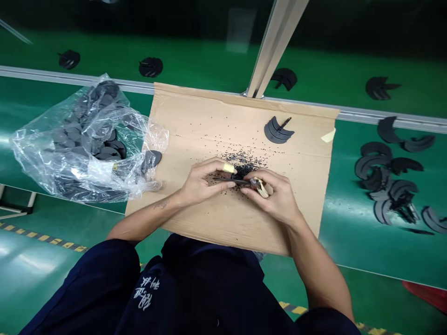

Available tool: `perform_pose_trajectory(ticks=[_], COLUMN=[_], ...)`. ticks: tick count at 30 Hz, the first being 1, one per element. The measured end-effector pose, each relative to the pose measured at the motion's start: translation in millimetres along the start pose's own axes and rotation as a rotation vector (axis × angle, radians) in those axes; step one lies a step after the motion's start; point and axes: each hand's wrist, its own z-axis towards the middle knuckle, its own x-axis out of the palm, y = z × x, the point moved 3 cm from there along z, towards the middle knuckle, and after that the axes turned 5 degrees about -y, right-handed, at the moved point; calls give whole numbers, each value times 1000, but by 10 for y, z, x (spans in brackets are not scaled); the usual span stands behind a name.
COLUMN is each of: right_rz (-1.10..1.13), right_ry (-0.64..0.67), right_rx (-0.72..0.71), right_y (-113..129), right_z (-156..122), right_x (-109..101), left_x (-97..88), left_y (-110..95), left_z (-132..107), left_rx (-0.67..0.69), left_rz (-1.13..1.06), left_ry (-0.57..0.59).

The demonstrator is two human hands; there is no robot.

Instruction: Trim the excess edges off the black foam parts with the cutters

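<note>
Head view: I see left fingers [220,187] pinching a dark piece [226,180] over cardboard [195,223], right fingers [268,177] gripping a small wrapped object [259,184] beside it; I can't read the white characters [144,292] on the clothing [223,284].

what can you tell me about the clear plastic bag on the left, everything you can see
The clear plastic bag looks thin, shiny and crumpled, slumped on its side with loose folds. Many dark, curved-edged parts show through it, and a pale patch, perhaps a label, sits toward its lower right. It lies mostly on the green table, its right edge overlapping the cardboard sheet. The left hand and right hand are both clear of it.
</note>
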Motion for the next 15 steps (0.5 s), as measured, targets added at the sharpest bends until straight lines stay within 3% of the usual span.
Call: perform_pose_trajectory(ticks=[5, 8, 11, 15], right_rz=[-407, -293, -89, -289], right_ry=[-92, -33, -50, -116], right_rx=[-296, -303, -168, -138], right_y=[127, 159, 95, -15], right_z=[-47, -41, -8, 12], right_x=[70, 52, -74, -188], left_x=[24, 48, 28, -4], left_y=[-6, 44, 82, 76], left_z=[-37, -70, -68, -24], left_rx=[253, 266, 216, 109], left_rz=[387, 529, 372, 94], left_ry=[139, 214, 192, 165])
